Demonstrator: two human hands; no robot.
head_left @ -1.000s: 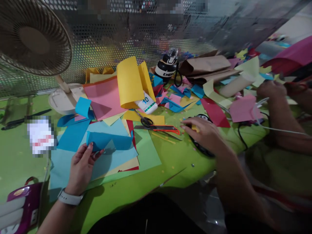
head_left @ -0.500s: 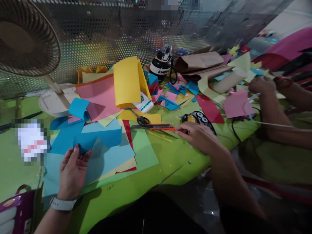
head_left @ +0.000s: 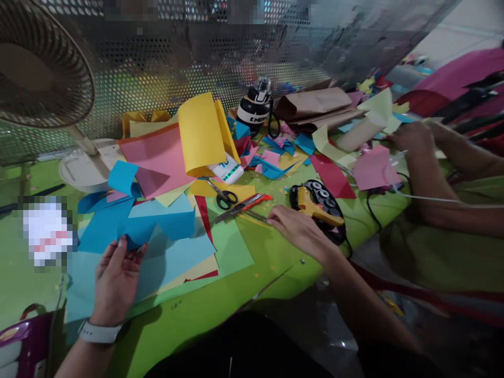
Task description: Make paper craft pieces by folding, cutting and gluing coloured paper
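My left hand (head_left: 118, 275) pinches the lower edge of a curled blue paper strip (head_left: 157, 226) between thumb and fingers, above a stack of coloured sheets. My right hand (head_left: 297, 231) has its fingers closed at the near end of a slim dark pointed tool (head_left: 255, 216); its exact kind is unclear. Just beyond lies an orange utility knife (head_left: 246, 205) with its blade out. Black-handled scissors (head_left: 222, 196) rest beside the knife. Thin yellow paper strips lie under the slim tool. To the right of my fingers, a yellow glue gun (head_left: 315, 209) sits on a black tray.
A fan (head_left: 84, 163) stands at back left. Behind the papers are a rolled yellow sheet (head_left: 200, 136), a white bottle (head_left: 227, 170) and a black drinking bottle (head_left: 255, 113). Paper scraps cover the back. Another person's hands (head_left: 417, 139) work at right, near a white cable.
My right hand has moved left and toward me, off the utility knife and onto the slim tool. The knife has turned, and the glue gun shows more fully. My left hand keeps the blue strip.
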